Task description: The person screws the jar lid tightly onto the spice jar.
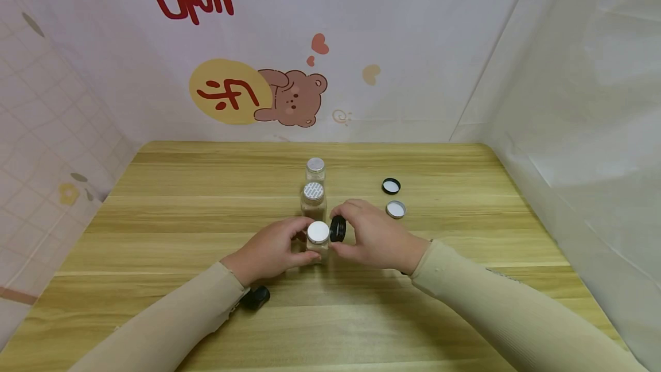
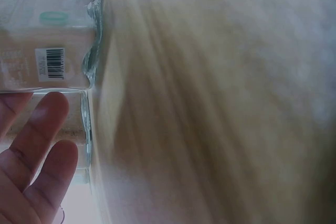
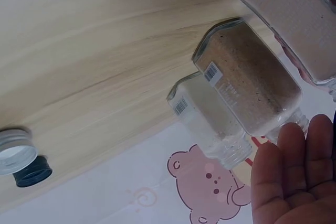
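A black lid (image 1: 338,229) is held on edge beside the white top of the front glass jar (image 1: 318,244), pinched between the thumb and fingers of a person's right hand (image 1: 377,234); whether lid and jar touch cannot be told. The left hand (image 1: 273,248) grips the same jar near its top, thumb on the near side and fingers around the far side, the hand parted only as wide as the glass. The jar is upright, nearest the person in a row of three over the middle of a wooden table (image 1: 444,314). Just behind it stands a middle jar (image 1: 313,209) with a patterned top and brown contents, and beyond that a back jar (image 1: 315,173) with paler contents; both show barcode labels in the right wrist view. To the right, well apart from the row, a silver lid (image 1: 396,209) and a second black lid (image 1: 391,186) lie near each other, white linings up. Beige sleeves (image 1: 496,297) cover both arms. A white backdrop (image 1: 408,27) behind the table carries a cartoon bear (image 1: 299,99), hearts and red characters.
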`<state>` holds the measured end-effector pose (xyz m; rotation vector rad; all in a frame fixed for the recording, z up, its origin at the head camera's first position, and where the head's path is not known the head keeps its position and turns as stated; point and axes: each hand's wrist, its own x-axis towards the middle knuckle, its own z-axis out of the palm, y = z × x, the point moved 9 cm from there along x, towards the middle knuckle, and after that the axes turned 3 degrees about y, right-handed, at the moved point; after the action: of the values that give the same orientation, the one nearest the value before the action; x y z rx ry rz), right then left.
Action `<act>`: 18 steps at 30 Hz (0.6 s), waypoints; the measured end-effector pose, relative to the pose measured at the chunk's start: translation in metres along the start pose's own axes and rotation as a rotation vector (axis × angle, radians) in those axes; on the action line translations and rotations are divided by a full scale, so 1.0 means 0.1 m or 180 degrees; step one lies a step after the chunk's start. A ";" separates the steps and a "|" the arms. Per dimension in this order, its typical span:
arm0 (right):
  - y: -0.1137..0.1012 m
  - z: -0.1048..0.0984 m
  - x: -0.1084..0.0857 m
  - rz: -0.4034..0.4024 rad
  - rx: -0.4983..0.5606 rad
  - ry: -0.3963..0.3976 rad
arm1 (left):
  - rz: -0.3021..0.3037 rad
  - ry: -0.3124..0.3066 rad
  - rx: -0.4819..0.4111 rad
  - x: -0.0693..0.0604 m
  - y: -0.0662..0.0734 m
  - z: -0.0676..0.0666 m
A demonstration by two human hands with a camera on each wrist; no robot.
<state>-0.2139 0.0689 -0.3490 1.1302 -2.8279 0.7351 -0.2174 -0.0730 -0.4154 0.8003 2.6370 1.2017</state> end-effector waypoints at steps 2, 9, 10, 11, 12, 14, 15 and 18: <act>0.00 0.00 0.00 0.0016 0.0014 -0.0012 | 0.0006 -0.0005 0.0001 0.00 0.00 0.00; -0.03 0.00 0.01 0.0018 0.0072 -0.0018 | 0.0013 0.0004 0.0024 0.00 0.00 0.00; -0.03 0.01 0.01 0.0017 0.0079 -0.0018 | 0.0014 0.0006 0.0027 0.00 0.00 0.00; -0.03 0.01 0.01 0.0019 0.0081 -0.0015 | 0.0014 0.0008 0.0034 0.00 0.00 0.00; -0.03 0.01 0.01 0.0023 0.0079 -0.0012 | 0.0014 0.0007 0.0036 0.00 0.00 0.00; -0.02 0.01 0.01 0.0035 0.0087 -0.0010 | 0.0012 0.0007 0.0044 0.00 0.00 0.00; -0.02 0.02 0.01 0.0042 0.0096 -0.0009 | 0.0014 0.0007 0.0043 0.00 0.00 0.00; -0.02 0.02 0.01 0.0049 0.0113 -0.0008 | 0.0027 0.0006 0.0041 0.00 0.00 0.00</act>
<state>-0.2128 0.0664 -0.3500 1.1158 -2.8401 0.7884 -0.2175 -0.0725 -0.4153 0.8138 2.6480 1.1894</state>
